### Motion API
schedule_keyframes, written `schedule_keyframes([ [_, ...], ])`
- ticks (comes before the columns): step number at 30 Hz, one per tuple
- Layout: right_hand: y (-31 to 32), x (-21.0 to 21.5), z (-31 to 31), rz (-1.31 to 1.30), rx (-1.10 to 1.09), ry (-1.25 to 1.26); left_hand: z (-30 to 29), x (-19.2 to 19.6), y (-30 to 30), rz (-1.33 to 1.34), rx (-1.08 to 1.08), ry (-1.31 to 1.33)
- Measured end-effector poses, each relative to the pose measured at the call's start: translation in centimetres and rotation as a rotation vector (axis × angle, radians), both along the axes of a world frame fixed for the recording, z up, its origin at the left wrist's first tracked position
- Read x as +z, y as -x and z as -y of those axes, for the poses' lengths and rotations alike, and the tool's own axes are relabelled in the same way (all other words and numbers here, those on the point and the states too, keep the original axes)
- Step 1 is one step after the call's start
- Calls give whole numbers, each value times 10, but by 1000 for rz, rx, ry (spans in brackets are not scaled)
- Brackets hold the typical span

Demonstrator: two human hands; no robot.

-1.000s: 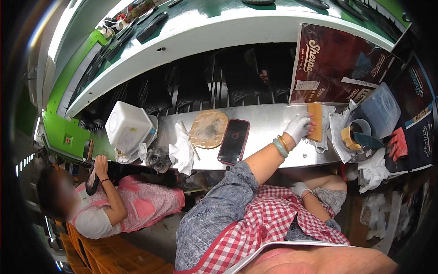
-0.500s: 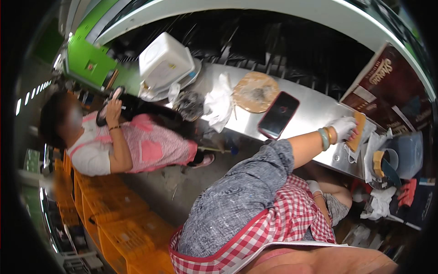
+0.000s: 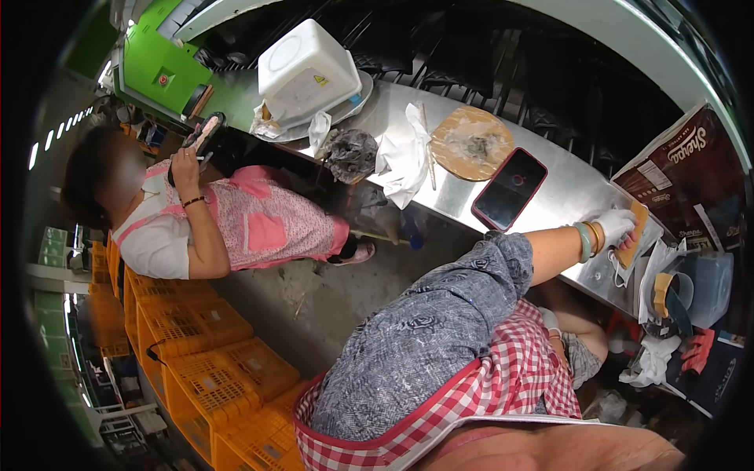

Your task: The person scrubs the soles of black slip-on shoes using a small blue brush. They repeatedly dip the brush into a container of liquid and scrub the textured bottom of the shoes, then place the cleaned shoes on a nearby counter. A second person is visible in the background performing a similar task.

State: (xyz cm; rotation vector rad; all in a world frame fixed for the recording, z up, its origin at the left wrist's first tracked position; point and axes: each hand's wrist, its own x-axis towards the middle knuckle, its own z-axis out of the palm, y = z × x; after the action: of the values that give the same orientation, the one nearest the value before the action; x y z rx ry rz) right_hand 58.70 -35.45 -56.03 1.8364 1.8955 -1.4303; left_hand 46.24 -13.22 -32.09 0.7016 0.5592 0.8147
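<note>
The flat orange-tan pad [image 3: 633, 235] lies on the steel counter [image 3: 550, 196] at the right, long axis running near-to-far. The gloved left hand [image 3: 615, 228] rests its fingers curled around it. The right hand [image 3: 552, 320] is mostly hidden, its grip unclear. A red-cased phone [image 3: 509, 189] lies just left; a clear tub [image 3: 695, 286] stands right.

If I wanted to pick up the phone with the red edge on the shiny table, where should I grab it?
The phone lies flat, screen up, apart from the round board beside it. Probably best to pinch its two long red edges from above, near the middle. Its near end sits close to the table's edge, so come straight down rather than sliding it.
</note>
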Motion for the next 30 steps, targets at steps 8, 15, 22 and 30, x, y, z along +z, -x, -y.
schedule_keyframes([
  [8,-16,-27,7,7,4,-50,0,3,-1,-30,-11,-27],
  [15,-22,-34,6,39,38,-85,-14,-26,-26,53,45,-50],
  [22,-10,-15,7,20,-55,5,1,3,-2,-62,-30,-44],
  [30,-13,-23,10,37,-43,-53,-1,-4,-7,-26,-37,-45],
])
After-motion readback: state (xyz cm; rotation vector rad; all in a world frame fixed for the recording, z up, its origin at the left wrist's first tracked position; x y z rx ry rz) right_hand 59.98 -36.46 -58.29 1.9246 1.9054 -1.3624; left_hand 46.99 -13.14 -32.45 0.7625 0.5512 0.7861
